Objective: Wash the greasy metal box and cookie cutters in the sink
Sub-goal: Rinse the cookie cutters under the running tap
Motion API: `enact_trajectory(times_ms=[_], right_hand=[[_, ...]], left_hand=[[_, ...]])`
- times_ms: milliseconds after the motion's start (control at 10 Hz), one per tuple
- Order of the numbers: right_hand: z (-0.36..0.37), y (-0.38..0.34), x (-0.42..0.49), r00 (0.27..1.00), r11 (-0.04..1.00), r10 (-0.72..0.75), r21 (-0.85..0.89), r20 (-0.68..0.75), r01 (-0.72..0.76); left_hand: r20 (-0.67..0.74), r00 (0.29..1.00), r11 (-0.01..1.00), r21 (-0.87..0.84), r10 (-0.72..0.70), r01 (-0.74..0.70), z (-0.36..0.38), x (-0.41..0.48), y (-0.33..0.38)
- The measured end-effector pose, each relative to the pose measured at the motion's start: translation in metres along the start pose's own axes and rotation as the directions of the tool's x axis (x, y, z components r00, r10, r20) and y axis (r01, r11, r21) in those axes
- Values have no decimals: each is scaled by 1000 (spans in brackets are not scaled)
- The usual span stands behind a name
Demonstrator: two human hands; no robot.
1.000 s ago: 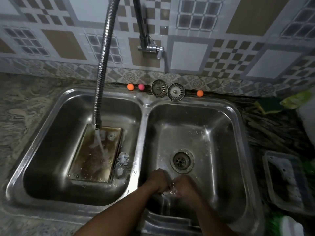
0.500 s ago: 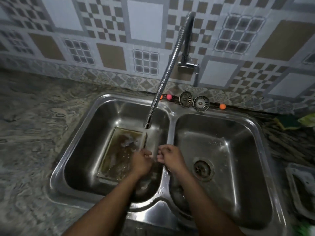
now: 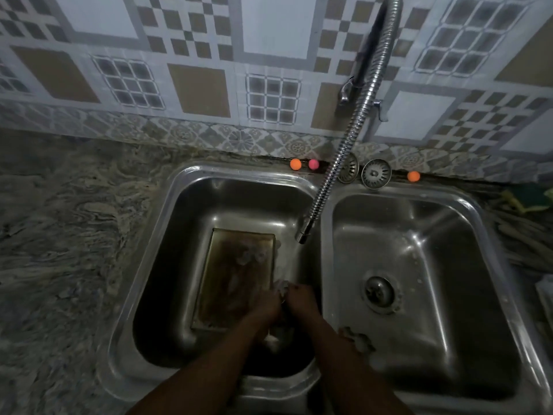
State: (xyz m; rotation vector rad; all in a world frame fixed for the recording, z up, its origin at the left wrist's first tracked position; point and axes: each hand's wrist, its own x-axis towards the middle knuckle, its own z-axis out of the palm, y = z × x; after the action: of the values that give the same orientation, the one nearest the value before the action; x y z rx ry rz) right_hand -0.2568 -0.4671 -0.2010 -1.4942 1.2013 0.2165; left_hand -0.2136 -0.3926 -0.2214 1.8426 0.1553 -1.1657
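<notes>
Rinsing under the faucet, we have both hands down in the left basin of the double sink, close against the divider. Our left hand and right hand are pressed together, fingers curled around a small pale, shiny piece that peeks out between them; it looks like a cookie cutter, though blur and dim light keep us from being sure. How firmly each hand grips it we cannot tell.

The metal box lies flat on the floor of that same basin, just left of our hands and touching the left wrist's edge in the view, its inside brown and greasy with some pale suds near its far end. The faucet's flexible hose slants down from the wall, and its nozzle hangs above the box's far right corner, near the divider.

On the other side of the divider, in the right basin, a small lobed cutter rests on the floor beside our right forearm, and the drain sits farther in. Behind the sink, along the wall, two strainer plugs stand between three small coloured balls.
</notes>
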Motion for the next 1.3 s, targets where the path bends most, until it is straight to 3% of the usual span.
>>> enact_trajectory(times_ms=[100, 200, 300, 500, 700, 800, 900, 1000, 1100, 1200, 1300], right_hand=[[11, 7, -9, 985, 990, -105, -106, -134, 91], [20, 17, -19, 920, 957, -271, -178, -282, 227], [32, 21, -32, 887, 932, -362, -116, -288, 343], [35, -5, -67, 930, 920, -205, 265, -305, 290], [10, -33, -86, 950, 783, -257, 538, -177, 312], [-1, -40, -98, 904, 771, -391, 475, -170, 423], [-8, -38, -109, 853, 744, -492, 425, -176, 516], [-10, -29, -109, 850, 752, -511, 413, -126, 513], [-13, -21, -106, 845, 777, -534, 375, -34, 506], [-19, -19, -105, 823, 761, -565, 351, -56, 546], [-21, -19, -99, 773, 731, -603, 250, -199, 635]], left_hand=[[-84, 996, 995, -103, -27, 18, -5, -8, 2], [-68, 998, 947, -321, -9, -14, -8, -15, 1], [-13, 999, 914, -404, 44, -46, -20, -18, -7], [-28, 978, 861, -469, 209, -197, -30, -55, 6], [-33, 915, 810, -453, 403, -373, -33, -82, 32], [-110, 902, 796, -434, 419, -422, -36, -91, 45], [-89, 936, 830, -440, 341, -344, -44, -106, 60], [25, 935, 889, -320, 353, -327, -48, -114, 68], [-22, 922, 875, -306, 386, -374, -46, -116, 67], [-39, 938, 856, -396, 344, -331, -46, -112, 65], [-40, 944, 851, -422, 328, -313, -43, -107, 63]])
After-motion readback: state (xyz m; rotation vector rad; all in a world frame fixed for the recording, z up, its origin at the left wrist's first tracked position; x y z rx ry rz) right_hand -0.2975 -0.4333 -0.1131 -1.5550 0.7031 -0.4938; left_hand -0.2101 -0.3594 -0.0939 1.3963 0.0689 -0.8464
